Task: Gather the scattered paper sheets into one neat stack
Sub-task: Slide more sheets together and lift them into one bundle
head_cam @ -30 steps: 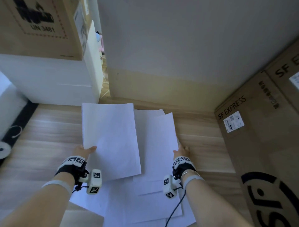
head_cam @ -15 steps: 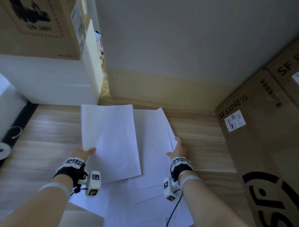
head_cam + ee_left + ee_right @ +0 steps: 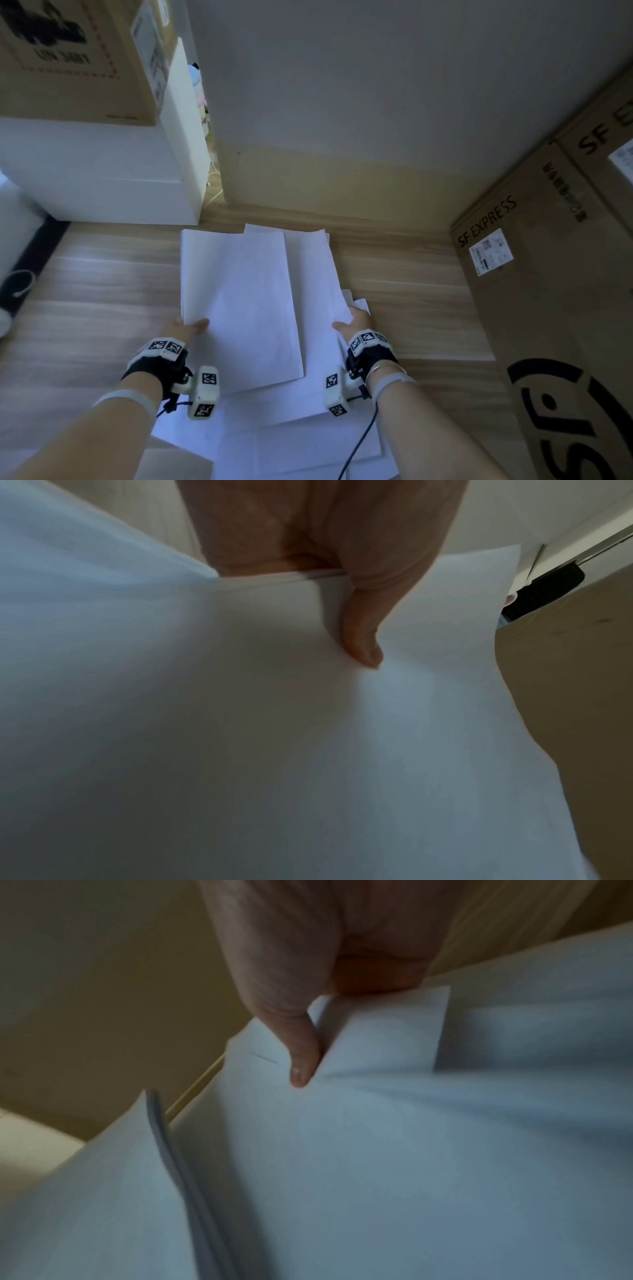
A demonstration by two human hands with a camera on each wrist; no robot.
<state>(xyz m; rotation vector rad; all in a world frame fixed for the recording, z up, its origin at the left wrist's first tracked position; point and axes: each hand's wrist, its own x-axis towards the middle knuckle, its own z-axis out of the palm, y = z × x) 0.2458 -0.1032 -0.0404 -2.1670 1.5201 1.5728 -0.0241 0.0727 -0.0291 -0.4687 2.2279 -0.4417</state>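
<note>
The left hand (image 3: 183, 330) is pinching the near left edge of a lifted bundle of paper sheets (image 3: 239, 301), with the thumb (image 3: 363, 642) lying on top and the fingers hidden under the paper. The right hand (image 3: 356, 322) is gripping the right edge of other sheets (image 3: 315, 274), its thumb (image 3: 303, 1066) pressing into them. Both forearms are reaching forward over the wooden floor (image 3: 102, 291). More loose sheets (image 3: 291, 438) are lying on the floor below the hands. A cardboard box (image 3: 548, 291) is standing close on the right, and a white cabinet (image 3: 102, 178) on the left.
</note>
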